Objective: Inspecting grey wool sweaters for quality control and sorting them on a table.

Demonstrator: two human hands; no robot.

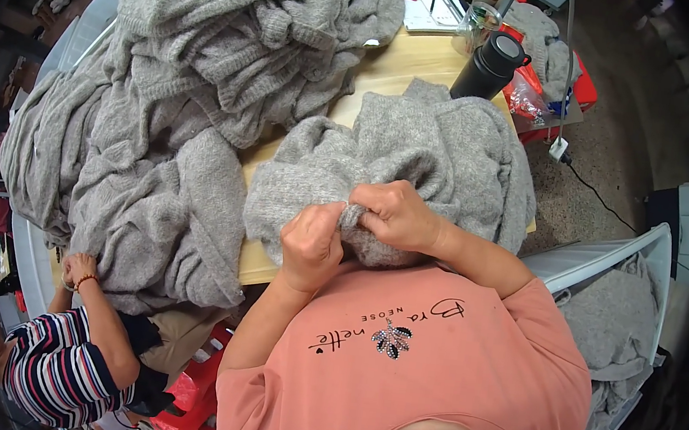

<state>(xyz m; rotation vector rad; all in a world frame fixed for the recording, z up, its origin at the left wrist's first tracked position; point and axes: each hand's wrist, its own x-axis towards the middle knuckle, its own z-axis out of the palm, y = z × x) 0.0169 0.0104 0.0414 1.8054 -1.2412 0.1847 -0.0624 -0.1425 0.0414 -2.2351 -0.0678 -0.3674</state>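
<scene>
A light grey knitted garment [475, 149] lies bunched on the wooden table in front of me. My left hand [313, 244] is closed, pinching the garment's near edge. Right beside it, my right hand [396, 212] grips the same knit with curled fingers. A small twist of fabric shows between the two hands. Whether a small tool or thread is in my fingers is hidden. The garment's exact part at my fingertips cannot be made out.
Large heaps of grey knitwear [212, 38] cover the table's left and far side. A black bottle [487, 68], a clear jar [474, 30] and a notebook [426, 8] stand beyond the garment. A co-worker in a striped shirt [68, 366] sits left. A white bin [660, 276] holds more knits.
</scene>
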